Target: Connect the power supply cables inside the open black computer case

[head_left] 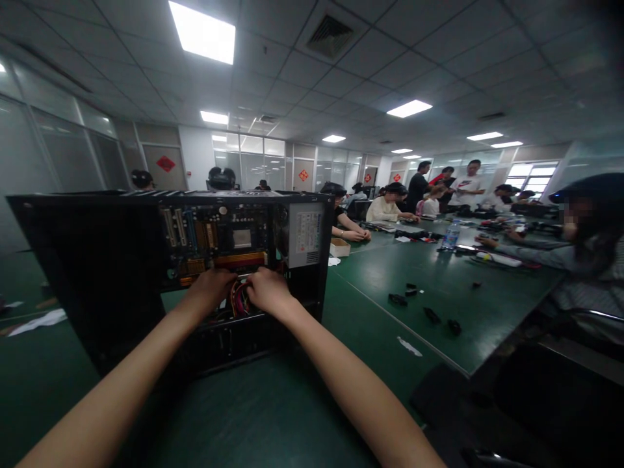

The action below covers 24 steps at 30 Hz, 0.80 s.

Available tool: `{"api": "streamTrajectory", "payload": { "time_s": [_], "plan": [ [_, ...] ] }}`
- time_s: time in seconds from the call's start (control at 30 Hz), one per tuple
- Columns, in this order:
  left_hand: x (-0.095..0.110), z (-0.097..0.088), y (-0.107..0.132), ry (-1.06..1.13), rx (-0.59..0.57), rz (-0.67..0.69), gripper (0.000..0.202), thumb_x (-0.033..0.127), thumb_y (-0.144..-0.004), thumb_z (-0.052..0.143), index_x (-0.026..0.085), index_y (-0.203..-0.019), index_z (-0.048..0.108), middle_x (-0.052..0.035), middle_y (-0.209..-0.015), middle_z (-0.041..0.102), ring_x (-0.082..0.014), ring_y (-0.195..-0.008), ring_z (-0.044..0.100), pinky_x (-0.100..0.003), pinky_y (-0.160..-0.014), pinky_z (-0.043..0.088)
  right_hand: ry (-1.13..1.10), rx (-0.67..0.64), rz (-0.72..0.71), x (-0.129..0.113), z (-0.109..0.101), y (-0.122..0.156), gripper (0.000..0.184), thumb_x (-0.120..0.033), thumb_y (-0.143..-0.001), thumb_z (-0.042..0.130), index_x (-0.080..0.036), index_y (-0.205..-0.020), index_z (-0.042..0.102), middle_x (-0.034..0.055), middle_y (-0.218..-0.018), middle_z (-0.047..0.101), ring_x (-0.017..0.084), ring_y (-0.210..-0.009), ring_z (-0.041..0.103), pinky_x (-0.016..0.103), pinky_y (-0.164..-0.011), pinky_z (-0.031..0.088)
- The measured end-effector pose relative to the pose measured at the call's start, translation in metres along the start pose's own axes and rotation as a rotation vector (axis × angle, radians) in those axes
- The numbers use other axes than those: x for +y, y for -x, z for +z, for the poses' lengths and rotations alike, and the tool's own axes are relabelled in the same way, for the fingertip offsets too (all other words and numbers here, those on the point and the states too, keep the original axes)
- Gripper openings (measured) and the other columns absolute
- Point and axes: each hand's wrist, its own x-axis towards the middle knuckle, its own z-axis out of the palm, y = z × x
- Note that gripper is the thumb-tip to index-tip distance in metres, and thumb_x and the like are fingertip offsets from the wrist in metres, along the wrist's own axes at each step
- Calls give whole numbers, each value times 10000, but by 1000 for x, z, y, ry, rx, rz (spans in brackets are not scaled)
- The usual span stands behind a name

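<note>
A black computer case stands on the green table with its side open towards me. Inside it show a motherboard with several slots and a silver power supply at the upper right. My left hand reaches in below the board, its fingers curled inward. Facing it, my right hand is closed with its fingertips near the red and yellow slots. A bundle of coloured cables hangs between the hands, close to my right fingers. What the fingertips grip is too small to make out.
Several small black parts and a paper scrap lie on the table at right. Farther back are a water bottle and a small box. A person sits at right; others work beyond.
</note>
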Motion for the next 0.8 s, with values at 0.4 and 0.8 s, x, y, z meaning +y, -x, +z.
{"api": "streamTrajectory", "payload": {
  "time_s": [0.4, 0.8],
  "plan": [
    [3, -2, 0, 10, -17, 39, 355, 217, -942, 416, 234, -1076, 744, -91, -1027, 749, -243, -971, 708, -311, -808, 509, -14, 8, -19, 1, 2, -1, 274, -294, -926, 509, -220, -1074, 727, 94, -1067, 693, 217, -1006, 667, 283, -795, 505],
    [9, -3, 1, 45, -10, -78, 292, 241, -931, 485, 198, -1083, 731, -105, -1078, 742, -250, -989, 701, -309, -822, 509, -4, -12, -20, 2, 4, 1, 285, -311, -932, 505, -216, -1079, 730, 103, -1070, 678, 227, -975, 665, 286, -763, 496]
  ]
}}
